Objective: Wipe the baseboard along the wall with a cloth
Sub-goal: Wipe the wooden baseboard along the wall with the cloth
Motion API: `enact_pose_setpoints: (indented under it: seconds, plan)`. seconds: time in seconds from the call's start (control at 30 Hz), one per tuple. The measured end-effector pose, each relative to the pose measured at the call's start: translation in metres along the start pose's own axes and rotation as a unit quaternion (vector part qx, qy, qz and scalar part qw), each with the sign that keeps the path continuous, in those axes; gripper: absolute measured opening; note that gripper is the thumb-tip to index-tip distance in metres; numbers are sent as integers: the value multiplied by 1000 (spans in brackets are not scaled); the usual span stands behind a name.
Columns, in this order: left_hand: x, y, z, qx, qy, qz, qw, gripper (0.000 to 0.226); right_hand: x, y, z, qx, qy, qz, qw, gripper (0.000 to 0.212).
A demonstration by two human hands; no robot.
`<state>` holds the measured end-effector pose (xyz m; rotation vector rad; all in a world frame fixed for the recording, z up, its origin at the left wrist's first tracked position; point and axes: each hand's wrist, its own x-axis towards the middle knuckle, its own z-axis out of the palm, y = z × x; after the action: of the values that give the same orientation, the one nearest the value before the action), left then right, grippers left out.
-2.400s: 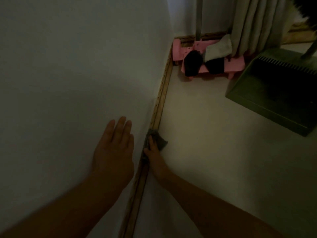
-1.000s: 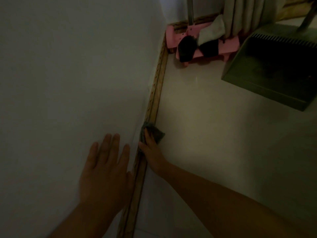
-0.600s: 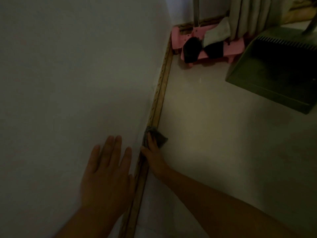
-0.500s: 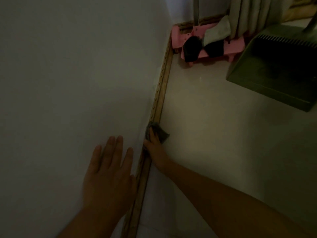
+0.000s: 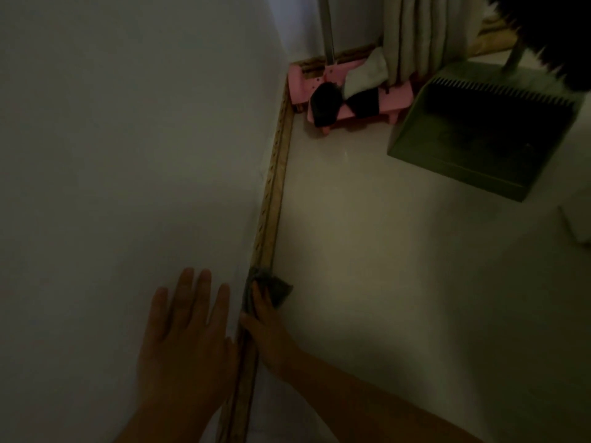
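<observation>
Baseboard (image 5: pixel 274 193) runs as a narrow wooden strip from the near edge of view to the far corner, at the foot of the white wall (image 5: pixel 128 139) on the left, with the pale floor (image 5: pixel 383 282) on the right. At the far right a green dustpan (image 5: pixel 479 132) stands on the floor, and in the far corner lies a pink mop head (image 5: pixel 393 99), its pole cut off by the top of the frame, beside hanging curtain folds (image 5: pixel 415 33).

The left hand (image 5: pixel 188 343) lies flat on the wall, fingers spread and holding nothing, probably to steady a person leaning low. The right hand (image 5: pixel 267 327) presses a dark grey cloth (image 5: pixel 271 286) against the baseboard with straight fingers, low in the near part of the strip; the grip is a flat push, not a clench, which suits sliding along the wood.

The light is dim: the cloth's folds and how far it wraps over the board's top edge are hard to tell. A dark shape at the top right corner is cut off and unclear.
</observation>
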<state>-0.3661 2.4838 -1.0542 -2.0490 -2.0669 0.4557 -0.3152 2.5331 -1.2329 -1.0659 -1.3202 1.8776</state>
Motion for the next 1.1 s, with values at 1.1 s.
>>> enact_pose_setpoints:
  seconds: [1.1]
  plan:
    - [0,4,-4,86,16,-19,996,71,-24,2,26,139,24,16,990,52]
